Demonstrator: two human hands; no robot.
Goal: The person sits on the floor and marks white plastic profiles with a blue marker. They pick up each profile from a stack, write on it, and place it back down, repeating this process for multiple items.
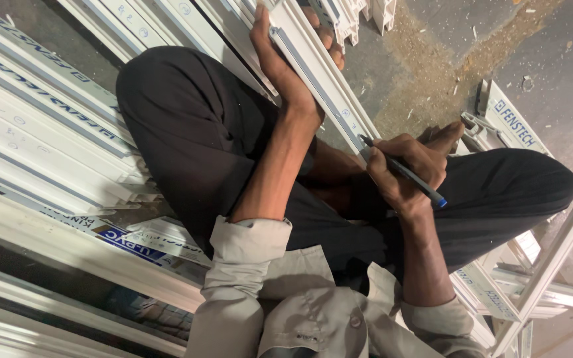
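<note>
A long white strip label with blue letters (517, 126) sits on a white bar at the right, near the dusty floor. A white and blue label (130, 242) lies on a bar at the lower left. More thin blue print runs along the white bars (41, 63) stacked at the upper left.

The white bar (319, 79) runs out of the picture at the top edge, so its far end is not seen. The fingers of the left hand (280, 63) wrap behind this bar and only some tips show on the other side. The tip of the pen (402, 171) meets the bar's near end, but any mark there is too small to tell. The stacked white bars (41, 126) (on the left) are cut by the edges. Under the knees, the floor (432, 59) is hidden, and the frame piece (512, 126) probably continues behind the leg.
</note>
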